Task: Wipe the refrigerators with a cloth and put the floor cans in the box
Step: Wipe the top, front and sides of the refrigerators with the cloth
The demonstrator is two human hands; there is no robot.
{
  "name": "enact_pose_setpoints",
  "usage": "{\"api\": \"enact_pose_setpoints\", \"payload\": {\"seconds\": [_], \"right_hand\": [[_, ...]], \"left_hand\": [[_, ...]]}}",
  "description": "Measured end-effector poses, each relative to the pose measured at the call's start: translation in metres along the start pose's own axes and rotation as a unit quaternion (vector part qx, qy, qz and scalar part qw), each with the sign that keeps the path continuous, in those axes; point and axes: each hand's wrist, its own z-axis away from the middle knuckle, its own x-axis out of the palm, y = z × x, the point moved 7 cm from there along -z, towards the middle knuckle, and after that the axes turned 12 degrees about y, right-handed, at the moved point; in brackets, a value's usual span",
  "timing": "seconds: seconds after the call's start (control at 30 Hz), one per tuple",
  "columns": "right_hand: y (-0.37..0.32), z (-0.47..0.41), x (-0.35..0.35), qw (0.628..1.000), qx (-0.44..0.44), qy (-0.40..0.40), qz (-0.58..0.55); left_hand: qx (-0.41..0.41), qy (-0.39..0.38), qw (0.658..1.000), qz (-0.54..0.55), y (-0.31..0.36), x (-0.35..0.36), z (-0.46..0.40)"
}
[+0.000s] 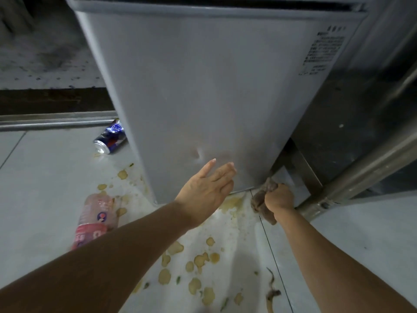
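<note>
A grey refrigerator (203, 86) fills the upper middle of the view, with a small dent low on its side. My left hand (207, 190) lies flat and open against its lower part. My right hand (278, 197) is shut on a brown cloth (261, 197), pressed at the refrigerator's bottom right corner near the floor. A blue can (110, 137) lies on its side on the floor, left of the refrigerator. A pink plastic bottle (96, 219) lies on the floor under my left forearm, partly hidden by it.
Yellow-brown spill patches (200, 260) spread over the white tiled floor in front of the refrigerator. A metal rail (352, 175) and a steel unit stand at the right. A metal sill (56, 123) runs along the floor at the left. A dark scrap (272, 292) lies bottom right.
</note>
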Motion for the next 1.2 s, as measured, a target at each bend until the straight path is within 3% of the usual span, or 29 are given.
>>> {"api": "enact_pose_setpoints", "payload": {"seconds": [0.1, 0.27, 0.53, 0.87, 1.2], "right_hand": [[-0.013, 0.028, -0.027, 1.000, -0.014, -0.008, 0.025], [-0.060, 0.099, -0.080, 0.996, -0.067, -0.044, 0.034], [-0.170, 0.212, -0.165, 0.984, -0.115, -0.137, -0.002], [-0.327, 0.315, -0.270, 0.960, -0.178, -0.215, 0.036], [-0.494, 0.365, -0.344, 0.972, -0.162, -0.171, -0.013]], "left_hand": [[-0.033, -0.020, 0.998, 0.042, -0.003, -0.013, 0.020], [-0.079, -0.115, 0.987, 0.082, -0.017, -0.051, 0.075], [-0.176, -0.189, 0.958, 0.126, -0.087, -0.175, 0.158], [-0.326, -0.187, 0.906, 0.197, -0.216, -0.331, 0.225], [-0.365, -0.113, 0.898, 0.219, -0.370, -0.441, 0.270]]}}
